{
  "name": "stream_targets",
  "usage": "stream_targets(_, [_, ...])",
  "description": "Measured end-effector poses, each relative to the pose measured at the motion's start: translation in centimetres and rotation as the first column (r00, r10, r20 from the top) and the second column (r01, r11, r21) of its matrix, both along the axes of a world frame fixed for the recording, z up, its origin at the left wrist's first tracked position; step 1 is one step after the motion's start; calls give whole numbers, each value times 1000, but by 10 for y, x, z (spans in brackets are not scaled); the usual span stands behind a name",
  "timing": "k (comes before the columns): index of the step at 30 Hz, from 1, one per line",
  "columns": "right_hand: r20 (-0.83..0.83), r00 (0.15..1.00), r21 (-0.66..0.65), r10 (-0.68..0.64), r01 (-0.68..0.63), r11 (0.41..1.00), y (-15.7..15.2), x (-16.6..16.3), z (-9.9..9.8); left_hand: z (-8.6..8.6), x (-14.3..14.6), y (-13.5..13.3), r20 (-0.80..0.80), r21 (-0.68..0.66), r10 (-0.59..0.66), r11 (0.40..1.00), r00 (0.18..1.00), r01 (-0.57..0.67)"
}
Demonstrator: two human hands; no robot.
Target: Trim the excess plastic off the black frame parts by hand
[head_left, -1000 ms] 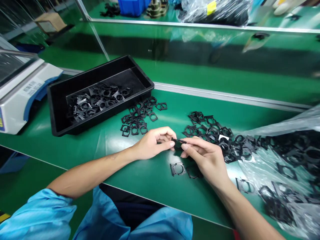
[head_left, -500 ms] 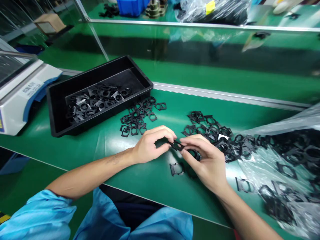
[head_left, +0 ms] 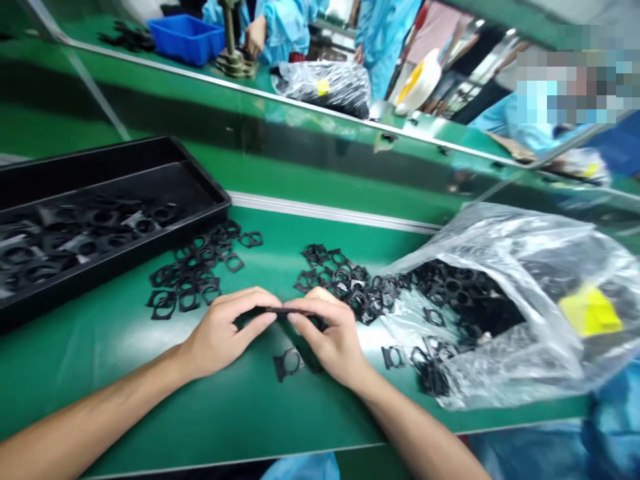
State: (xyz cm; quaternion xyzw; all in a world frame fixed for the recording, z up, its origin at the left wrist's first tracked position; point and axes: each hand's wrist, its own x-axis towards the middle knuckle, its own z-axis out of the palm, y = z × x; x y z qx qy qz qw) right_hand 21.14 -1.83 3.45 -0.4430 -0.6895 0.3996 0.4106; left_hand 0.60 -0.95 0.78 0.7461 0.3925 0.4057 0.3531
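From the head camera, a person's two bare hands meet above a green tabletop (head_left: 225,413), fingertips nearly touching. The left hand (head_left: 220,337) and right hand (head_left: 337,337) pinch a thin black part (head_left: 283,311) between thumbs and fingers, one at each end. It is held level and seen edge-on; whether it is one piece or several stacked, I cannot tell.

Taking the hands as the clock's centre, a flat frame (head_left: 279,369) with a round opening lies just below them at six. A second frame (head_left: 387,358) lies at four. At two, a loose heap (head_left: 360,293) of black parts runs on toward three, where it meets a clear plastic bag (head_left: 540,233) of more parts, with a yellow label (head_left: 590,312). Between nine and ten sits a left heap (head_left: 187,283) of similar parts, just beside a long black tray (head_left: 100,167) at ten, partly filled. Beyond the tabletop, a blue bin (head_left: 185,43) stands at eleven, and a plastic-wrapped bundle (head_left: 330,97) near twelve; co-workers (head_left: 290,27) in blue are behind.
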Motion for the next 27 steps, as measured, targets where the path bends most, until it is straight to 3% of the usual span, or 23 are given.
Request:
stream_targets(8, [-20, 1000, -80, -2, 0, 997, -3, 0, 0, 3, 1, -1, 38, -25, 19, 1000, 999, -19])
stream_targets(14, [-33, 999, -69, 0, -3, 998, -2, 0, 0, 7, 1, -1, 47, -25, 2, 1000, 999, -1])
stream_targets(20, [-72, 997, -118, -21, 12, 993, 0, -2, -3, -3, 0, -1, 10, -55, 103, 993, 995, -102])
stream_targets(27, [-16, 1000, -18, 5, -5, 1000, -1, 1, -1, 5, 1, -1, 4, -87, -6, 996, 1000, 6])
